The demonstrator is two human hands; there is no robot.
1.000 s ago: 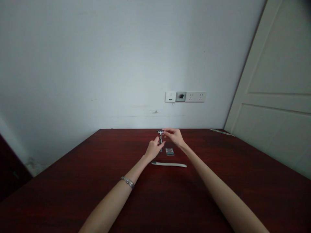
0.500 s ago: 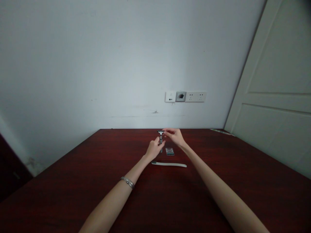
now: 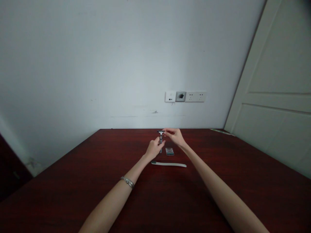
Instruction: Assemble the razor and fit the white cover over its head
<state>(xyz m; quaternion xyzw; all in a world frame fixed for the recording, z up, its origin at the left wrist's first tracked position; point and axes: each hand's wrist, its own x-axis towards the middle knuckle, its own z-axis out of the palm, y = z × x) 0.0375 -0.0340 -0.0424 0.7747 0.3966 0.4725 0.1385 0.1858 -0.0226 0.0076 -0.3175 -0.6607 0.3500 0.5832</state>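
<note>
A razor (image 3: 160, 136) with a silver and dark handle is held upright, its head uppermost, near the far edge of the table. My left hand (image 3: 154, 148) is closed around the handle. Thumb and fingers of my right hand (image 3: 174, 136) pinch the right end of the razor's head. Just below the right hand lies a small clear plastic case (image 3: 169, 151). Closer to me, a long pale brush-like stick (image 3: 169, 164) with a grey end at its left lies across the table. A silver bracelet circles my left wrist.
The dark red wooden table (image 3: 150, 200) reaches back to a pale wall with sockets (image 3: 195, 96). A thin printed strip (image 3: 222, 132) lies at the back right edge, beside a white panelled door (image 3: 274, 100).
</note>
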